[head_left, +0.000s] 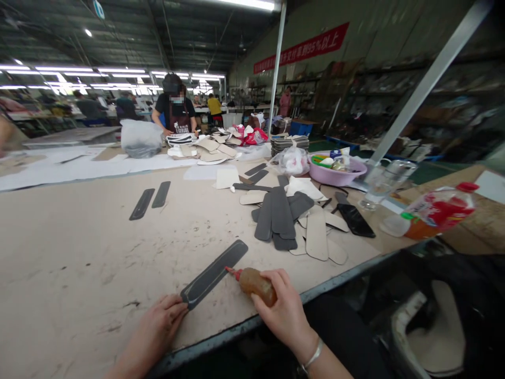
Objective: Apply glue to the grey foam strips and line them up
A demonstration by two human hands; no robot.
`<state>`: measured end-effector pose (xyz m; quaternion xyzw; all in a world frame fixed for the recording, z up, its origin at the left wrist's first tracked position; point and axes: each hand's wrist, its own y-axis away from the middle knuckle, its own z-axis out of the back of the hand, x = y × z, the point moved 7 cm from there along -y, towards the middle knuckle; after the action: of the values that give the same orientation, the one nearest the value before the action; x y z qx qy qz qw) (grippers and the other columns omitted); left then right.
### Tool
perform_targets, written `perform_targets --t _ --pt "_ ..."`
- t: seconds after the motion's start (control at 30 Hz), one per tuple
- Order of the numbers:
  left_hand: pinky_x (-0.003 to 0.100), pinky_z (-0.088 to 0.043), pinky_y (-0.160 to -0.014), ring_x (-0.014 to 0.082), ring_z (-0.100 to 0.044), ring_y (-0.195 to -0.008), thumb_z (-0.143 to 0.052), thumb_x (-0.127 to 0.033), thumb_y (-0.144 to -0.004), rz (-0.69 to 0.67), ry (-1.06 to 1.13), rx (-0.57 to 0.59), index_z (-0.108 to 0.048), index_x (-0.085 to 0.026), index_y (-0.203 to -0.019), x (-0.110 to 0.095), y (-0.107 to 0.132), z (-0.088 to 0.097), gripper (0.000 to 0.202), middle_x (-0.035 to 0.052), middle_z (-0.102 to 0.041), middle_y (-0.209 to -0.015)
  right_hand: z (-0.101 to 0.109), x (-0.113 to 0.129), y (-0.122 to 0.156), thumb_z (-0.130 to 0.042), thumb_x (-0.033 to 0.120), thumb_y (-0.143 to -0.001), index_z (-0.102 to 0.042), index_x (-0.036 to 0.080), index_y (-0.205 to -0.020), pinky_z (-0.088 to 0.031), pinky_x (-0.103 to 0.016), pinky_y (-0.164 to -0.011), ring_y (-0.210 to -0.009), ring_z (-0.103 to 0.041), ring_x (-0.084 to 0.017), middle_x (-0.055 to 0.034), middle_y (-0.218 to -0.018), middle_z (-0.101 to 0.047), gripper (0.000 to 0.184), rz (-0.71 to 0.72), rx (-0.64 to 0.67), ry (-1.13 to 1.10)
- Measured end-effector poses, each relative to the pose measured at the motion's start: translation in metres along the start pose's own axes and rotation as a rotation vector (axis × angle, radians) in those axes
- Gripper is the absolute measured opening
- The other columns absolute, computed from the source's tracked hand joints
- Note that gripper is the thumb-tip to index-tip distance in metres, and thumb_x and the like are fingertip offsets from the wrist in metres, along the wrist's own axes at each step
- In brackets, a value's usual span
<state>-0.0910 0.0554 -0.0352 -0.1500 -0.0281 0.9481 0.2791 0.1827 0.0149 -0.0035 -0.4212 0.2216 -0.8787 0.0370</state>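
Observation:
A long dark grey strip with rounded corners [215, 271] lies slantwise on the table in front of me, a thin shiny line running along its edge. My left hand [168, 314] pinches the near end of this strip between thumb and fingers. Wrapped around a brown squeeze bottle [254, 283] is my right hand [286, 308], and the bottle's red nozzle points left, at the strip's right edge. Two similar dark strips [142, 204] lie farther off to the left. A loose pile of dark grey pieces [278, 213] and beige pieces [316, 234] is beyond the bottle.
A black phone [356, 220], a glass cup [389, 184], a red-capped drink bottle [442, 210] and a pink basin [337, 173] stand at the right. Across the table, a person [175, 108] works beside stacked pieces. The table's metal edge [327, 284] runs close below my right hand.

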Motion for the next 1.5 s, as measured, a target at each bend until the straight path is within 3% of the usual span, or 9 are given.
perform_targets --t 0.3,0.43,0.6,0.7,0.77,0.93,1.1,1.37,1.5 --pt "0.026 -0.054 -0.076 0.0190 -0.066 -0.082 -0.037 -0.033 -0.090 0.078 -0.032 0.030 -0.075 -0.023 -0.087 0.003 -0.001 -0.005 0.038 0.0052 -0.069 -0.092 0.012 -0.028 -0.015 -0.060 0.019 -0.075 -0.053 0.022 -0.104 -0.051 -0.039 -0.079 -0.089 -0.056 -0.023 -0.0071 -0.098 -0.052 0.031 -0.048 -0.121 0.137" --pt "0.028 -0.054 -0.078 0.0195 -0.066 -0.083 -0.037 -0.028 -0.090 0.099 -0.054 0.086 -0.074 -0.021 -0.086 -0.001 -0.003 -0.006 0.038 0.0064 -0.069 -0.092 0.005 -0.013 -0.008 -0.059 0.015 -0.074 -0.051 0.022 -0.106 -0.050 -0.037 -0.081 -0.092 -0.055 -0.022 -0.0067 -0.099 -0.051 0.033 0.033 -0.083 -0.022" --pt "0.029 -0.054 -0.079 0.0198 -0.065 -0.086 -0.037 -0.023 -0.089 0.106 -0.083 0.143 -0.073 -0.021 -0.086 -0.005 -0.003 -0.006 0.035 0.0064 -0.068 -0.092 -0.025 0.022 0.009 -0.057 0.008 -0.069 -0.049 0.022 -0.105 -0.050 -0.032 -0.078 -0.089 -0.055 -0.020 -0.0049 -0.098 -0.051 0.040 0.092 0.074 -0.217" --pt "0.030 -0.054 -0.080 0.0203 -0.064 -0.087 -0.036 -0.023 -0.090 0.115 -0.092 0.136 -0.072 -0.020 -0.087 -0.004 -0.003 -0.007 0.036 0.0067 -0.068 -0.092 -0.036 0.029 0.012 -0.056 0.005 -0.067 -0.051 0.022 -0.103 -0.050 -0.032 -0.079 -0.090 -0.055 -0.020 -0.0049 -0.098 -0.051 0.041 0.096 0.144 -0.224" --pt "0.031 -0.054 -0.080 0.0204 -0.064 -0.087 -0.035 -0.023 -0.090 0.110 -0.086 0.121 -0.071 -0.020 -0.087 -0.004 -0.003 -0.007 0.037 0.0069 -0.068 -0.092 -0.032 0.022 0.008 -0.056 0.006 -0.068 -0.051 0.022 -0.104 -0.051 -0.033 -0.079 -0.089 -0.055 -0.020 -0.0057 -0.098 -0.051 0.040 0.085 0.110 -0.165" --pt "0.031 -0.055 -0.079 0.0203 -0.065 -0.085 -0.036 -0.024 -0.089 0.060 -0.061 0.055 -0.072 -0.022 -0.085 -0.003 -0.003 -0.007 0.036 0.0059 -0.069 -0.090 0.002 -0.018 -0.012 -0.060 0.016 -0.073 -0.053 0.021 -0.104 -0.051 -0.036 -0.080 -0.089 -0.056 -0.022 -0.0072 -0.098 -0.053 0.032 0.010 -0.097 0.027" --pt "0.029 -0.056 -0.077 0.0198 -0.066 -0.083 -0.039 -0.025 -0.089 0.023 -0.074 -0.019 -0.071 -0.022 -0.085 0.003 -0.002 -0.009 0.033 0.0048 -0.070 -0.089 0.020 -0.045 -0.021 -0.060 0.025 -0.075 -0.052 0.021 -0.103 -0.050 -0.040 -0.081 -0.090 -0.054 -0.024 -0.0069 -0.097 -0.052 0.029 -0.072 -0.206 0.087" --pt "0.028 -0.055 -0.077 0.0183 -0.065 -0.083 -0.036 -0.025 -0.090 0.019 -0.063 -0.032 -0.069 -0.022 -0.084 0.000 -0.001 -0.009 0.034 0.0047 -0.069 -0.089 0.015 -0.044 -0.019 -0.061 0.026 -0.074 -0.053 0.022 -0.101 -0.049 -0.040 -0.082 -0.089 -0.055 -0.024 -0.0070 -0.097 -0.054 0.028 -0.105 -0.166 0.088" --pt "0.028 -0.053 -0.078 0.0182 -0.063 -0.083 -0.035 -0.021 -0.090 0.052 -0.043 0.008 -0.068 -0.021 -0.083 -0.001 -0.003 -0.009 0.034 0.0053 -0.067 -0.087 0.005 -0.044 -0.013 -0.063 0.029 -0.071 -0.056 0.020 -0.098 -0.051 -0.037 -0.076 -0.086 -0.059 -0.023 -0.0058 -0.094 -0.059 0.029 -0.181 -0.103 -0.095"
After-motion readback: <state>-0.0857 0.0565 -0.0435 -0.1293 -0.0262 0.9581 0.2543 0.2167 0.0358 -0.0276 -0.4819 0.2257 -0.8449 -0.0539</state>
